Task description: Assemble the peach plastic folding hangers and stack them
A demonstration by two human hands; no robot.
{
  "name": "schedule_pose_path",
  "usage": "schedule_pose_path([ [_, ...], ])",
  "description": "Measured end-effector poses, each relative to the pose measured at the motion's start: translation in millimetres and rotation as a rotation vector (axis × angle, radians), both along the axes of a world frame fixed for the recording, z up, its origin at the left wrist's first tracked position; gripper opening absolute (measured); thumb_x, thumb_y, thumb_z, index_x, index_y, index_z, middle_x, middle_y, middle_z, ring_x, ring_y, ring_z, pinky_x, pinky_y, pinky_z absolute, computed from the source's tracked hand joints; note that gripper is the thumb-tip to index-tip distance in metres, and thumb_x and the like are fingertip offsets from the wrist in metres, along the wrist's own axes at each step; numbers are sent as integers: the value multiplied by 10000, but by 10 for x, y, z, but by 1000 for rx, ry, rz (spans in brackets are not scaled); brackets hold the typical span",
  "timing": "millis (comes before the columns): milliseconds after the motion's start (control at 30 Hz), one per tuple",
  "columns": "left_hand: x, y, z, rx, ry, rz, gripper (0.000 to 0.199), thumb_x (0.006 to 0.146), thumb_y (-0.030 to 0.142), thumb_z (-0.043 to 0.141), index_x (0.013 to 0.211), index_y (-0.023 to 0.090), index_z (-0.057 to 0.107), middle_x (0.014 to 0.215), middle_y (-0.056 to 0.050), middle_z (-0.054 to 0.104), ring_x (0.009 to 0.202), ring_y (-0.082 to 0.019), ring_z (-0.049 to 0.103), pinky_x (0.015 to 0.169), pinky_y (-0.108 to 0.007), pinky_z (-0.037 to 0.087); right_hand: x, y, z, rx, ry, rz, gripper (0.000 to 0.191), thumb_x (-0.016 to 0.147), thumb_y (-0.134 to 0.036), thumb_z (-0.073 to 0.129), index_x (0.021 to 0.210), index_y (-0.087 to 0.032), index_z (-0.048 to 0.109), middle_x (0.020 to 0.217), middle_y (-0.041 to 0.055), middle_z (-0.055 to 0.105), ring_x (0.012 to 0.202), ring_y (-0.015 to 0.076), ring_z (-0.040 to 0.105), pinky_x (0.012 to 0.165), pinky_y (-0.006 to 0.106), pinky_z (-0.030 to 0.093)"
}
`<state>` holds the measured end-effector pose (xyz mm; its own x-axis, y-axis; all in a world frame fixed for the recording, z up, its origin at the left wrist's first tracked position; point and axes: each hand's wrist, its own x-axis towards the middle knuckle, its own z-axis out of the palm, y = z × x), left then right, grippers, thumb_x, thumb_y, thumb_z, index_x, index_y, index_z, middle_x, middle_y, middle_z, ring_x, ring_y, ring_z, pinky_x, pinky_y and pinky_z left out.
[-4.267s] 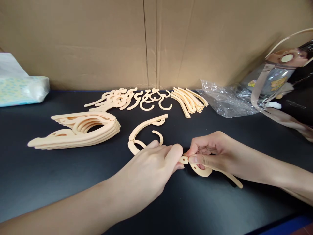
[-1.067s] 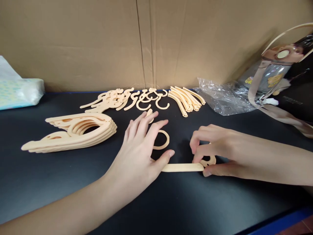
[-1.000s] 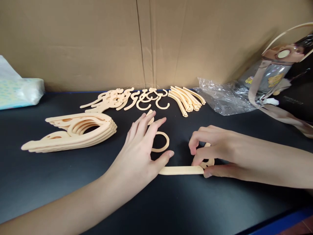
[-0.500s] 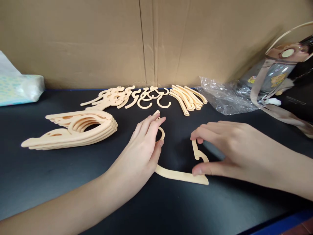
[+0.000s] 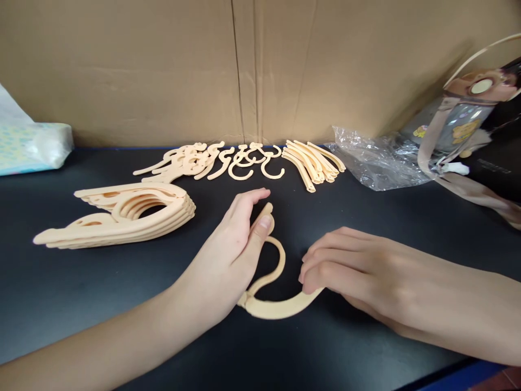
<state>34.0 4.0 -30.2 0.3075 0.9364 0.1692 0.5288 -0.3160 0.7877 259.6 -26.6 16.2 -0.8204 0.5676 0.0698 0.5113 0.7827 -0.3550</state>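
Low over the black tabletop, both hands grip a cream plastic folding hanger (image 5: pixel 279 309), partly hidden by the fingers. My left hand (image 5: pixel 232 250) is closed round its left side, thumb pressed on an upper piece, while the index finger sticks out. A curved hook-like part bends out beside that thumb. My right hand (image 5: pixel 358 271) has its fingers bunched over the right end of the curved lower arm, hiding that end. To the left lies a neat stack of similar folded hangers (image 5: pixel 122 217).
Along the back lie loose hanger pieces (image 5: pixel 187 160), several hooks (image 5: pixel 271 168) and a bundle of curved bars (image 5: pixel 313 163). A clear plastic bag (image 5: pixel 374 163) and a strapped water bottle (image 5: pixel 456 119) sit right. A tissue pack (image 5: pixel 36 146) stands left, cardboard (image 5: pixel 163 70) behind.
The hanger has turned and come a little nearer. My right hand has moved left and down, its fingers closing over the arm's end. My left thumb now presses the upper piece.
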Motion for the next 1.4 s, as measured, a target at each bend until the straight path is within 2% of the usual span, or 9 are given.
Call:
schedule_pose_path([
  [167, -26, 40, 8, -134, -158, 4, 370, 950, 223, 358, 1294, 290, 477, 1311, -11, 582, 1224, -208, 564, 1004, -421, 493, -26, 102, -107, 137, -36, -20, 263, 975, -63, 386, 1041, -191, 605, 1067, 63, 665, 964, 186, 600, 832, 315, 435],
  [267, -52, 77, 16, -148, -216, -83, 583, 736, 23, 346, 1250, 251, 503, 1325, -4, 577, 1163, -177, 610, 976, -368, 515, -33, 177, -181, 324, -27, -161, 167, 976, -130, 461, 971, -167, 624, 904, 51, 667, 805, 196, 595, 730, 334, 424],
  [367, -78, 106, 2, -76, -130, -210, 666, 626, 1, 350, 1220, 237, 535, 1294, 3, 598, 1201, -173, 581, 1047, -363, 462, -26, 228, -219, 357, 19, -227, 129, 957, -138, 509, 965, -158, 637, 789, 21, 652, 705, 180, 579, 682, 328, 416],
  [633, -111, 35, 38, 163, 157, -386, 466, 771, 60, 461, 1176, 269, 558, 1325, -20, 556, 1231, -209, 526, 1061, -426, 430, 14, 220, -201, 124, 143, -361, 121, 951, -193, 539, 1024, -241, 623, 842, -24, 703, 760, 150, 625, 684, 268, 454],
  [833, -124, -47, 58, 247, 256, -487, 697, 785, 94, 482, 1440, 247, 301, 1540, -83, 389, 1439, -245, 337, 1172, -519, 326, 6, 238, -112, -102, 242, -334, 133, 984, -274, 502, 1044, -249, 617, 947, -37, 715, 828, 113, 664, 739, 233, 486],
  [967, -149, -24, 73, 253, 363, -579, 837, 808, 151, 520, 1528, 197, 95, 1617, -127, 250, 1488, -277, 231, 1202, -569, 237, -6, 236, -83, -192, 195, -205, 208, 998, -347, 485, 1150, -252, 590, 1157, -7, 682, 1081, 134, 632, 918, 245, 485],
  [1167, -161, -27, 159, 202, 453, -508, 983, 820, 425, 696, 1535, 154, 78, 1590, -192, 289, 1429, -340, 355, 1117, -545, 395, -12, 227, -60, 37, 189, -118, 269, 988, -310, 505, 1220, -194, 572, 1227, 65, 653, 1224, 183, 547, 1096, 350, 382],
  [1300, -216, -97, 129, 257, 454, -429, 881, 860, 380, 679, 1527, 235, 121, 1444, -95, 516, 1266, -263, 517, 1024, -437, 475, 5, 238, -54, 160, 198, -147, 172, 972, -277, 523, 1057, -199, 651, 1223, 92, 645, 1189, 208, 564, 1067, 390, 401],
  [1400, -284, -144, 111, 308, 467, -353, 796, 878, 334, 656, 1515, 251, 187, 1353, -64, 564, 1193, -245, 534, 996, -395, 463, 9, 231, -75, 169, 154, -159, 167, 951, -319, 563, 934, -219, 696, 1353, 106, 570, 1268, 242, 511, 1068, 431, 400],
])
